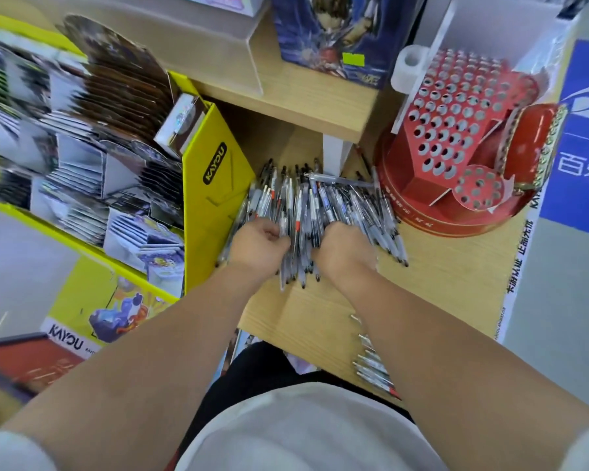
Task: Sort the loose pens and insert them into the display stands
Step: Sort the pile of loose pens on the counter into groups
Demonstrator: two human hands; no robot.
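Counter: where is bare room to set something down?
Bare wood on the counter lies between the pen pile and the near edge, and in front of the red stand. Between yellow box and stand it is crowded.

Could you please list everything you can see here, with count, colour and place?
pen pile: many, mostly clear and grey with dark tips, centre of the table
spare pens: several, clear and grey, near table edge by the right forearm
stand: one, red with rows of holes, right of the pile
card rack: one, yellow, left of the pile
box: one, blue, on the shelf behind
sign: one, blue, far right
table: one, light wood
left hand: grips pens at the pile's near left
right hand: on the pile's near right, fingers hidden
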